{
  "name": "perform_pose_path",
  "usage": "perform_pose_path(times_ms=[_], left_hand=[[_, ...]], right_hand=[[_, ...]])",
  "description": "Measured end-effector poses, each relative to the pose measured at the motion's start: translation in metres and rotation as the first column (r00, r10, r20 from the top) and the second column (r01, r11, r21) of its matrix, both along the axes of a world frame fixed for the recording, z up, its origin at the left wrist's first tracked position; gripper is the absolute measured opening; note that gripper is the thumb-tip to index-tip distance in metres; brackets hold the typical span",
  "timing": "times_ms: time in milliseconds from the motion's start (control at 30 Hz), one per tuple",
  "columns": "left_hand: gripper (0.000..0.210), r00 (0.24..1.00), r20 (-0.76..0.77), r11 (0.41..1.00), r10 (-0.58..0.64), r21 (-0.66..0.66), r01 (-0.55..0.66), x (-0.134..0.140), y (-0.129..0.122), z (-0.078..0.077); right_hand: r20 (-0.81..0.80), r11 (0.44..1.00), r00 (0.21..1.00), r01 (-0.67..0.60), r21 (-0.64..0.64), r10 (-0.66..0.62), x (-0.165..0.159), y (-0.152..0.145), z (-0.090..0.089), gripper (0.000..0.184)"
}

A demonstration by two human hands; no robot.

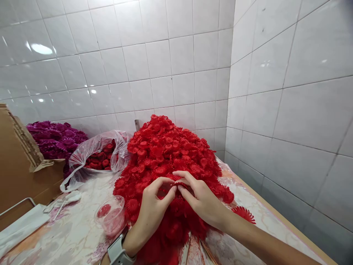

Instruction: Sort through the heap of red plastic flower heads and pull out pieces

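Observation:
A large heap of red artificial flowers [165, 147] with thin curled petals rises in front of me against the wall. At its near side, my left hand [156, 200] and my right hand [198, 197] meet, thumbs and fingers pinched together. Between the fingertips is a small dark red flower piece [180, 184], mostly covered by the fingers. More red flowers lie below and around both hands. Close to my left wrist stands a clear plastic cup [111, 213] with a red disc and pinkish-red residue in it.
A clear plastic bag [78, 162] holds dark red pieces, with purple flowers [59, 138] behind it. A cardboard box [24, 162] stands at the left, near a white cloth-like item [23, 224]. Thin sticks [208, 254] lie at the front edge. Tiled walls bound the back and right.

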State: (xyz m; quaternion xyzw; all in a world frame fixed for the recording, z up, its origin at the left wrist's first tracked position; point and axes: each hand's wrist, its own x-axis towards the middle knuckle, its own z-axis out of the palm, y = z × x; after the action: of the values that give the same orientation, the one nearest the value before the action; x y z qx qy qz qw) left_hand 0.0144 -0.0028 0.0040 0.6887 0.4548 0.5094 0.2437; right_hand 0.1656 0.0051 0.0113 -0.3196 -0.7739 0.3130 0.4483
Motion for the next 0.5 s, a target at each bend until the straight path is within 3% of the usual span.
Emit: perform_pose_path(times_ms=[200, 367, 500], left_hand=[[0.012, 1.0, 0.013, 0.999, 0.01, 0.034, -0.01, 0.001, -0.0026, -0.0001], [0.01, 0.996, -0.012, 0.992, 0.086, 0.097, -0.084, 0.0024, -0.0055, 0.0009], [0.016, 0.996, -0.083, 0.988, 0.016, 0.152, -0.003, 0.0027, -0.0063, 0.0044]], right_hand=[[0.017, 0.998, 0.999, -0.038, -0.043, 0.039, 0.0019, 0.0044, 0.0016, 0.023], [-0.026, 0.973, 0.998, -0.068, -0.219, 0.063, 0.0028, 0.0079, -0.0025, 0.025], [-0.112, 0.94, 0.992, -0.099, -0.327, 0.065, 0.0031, 0.0083, -0.003, 0.033]])
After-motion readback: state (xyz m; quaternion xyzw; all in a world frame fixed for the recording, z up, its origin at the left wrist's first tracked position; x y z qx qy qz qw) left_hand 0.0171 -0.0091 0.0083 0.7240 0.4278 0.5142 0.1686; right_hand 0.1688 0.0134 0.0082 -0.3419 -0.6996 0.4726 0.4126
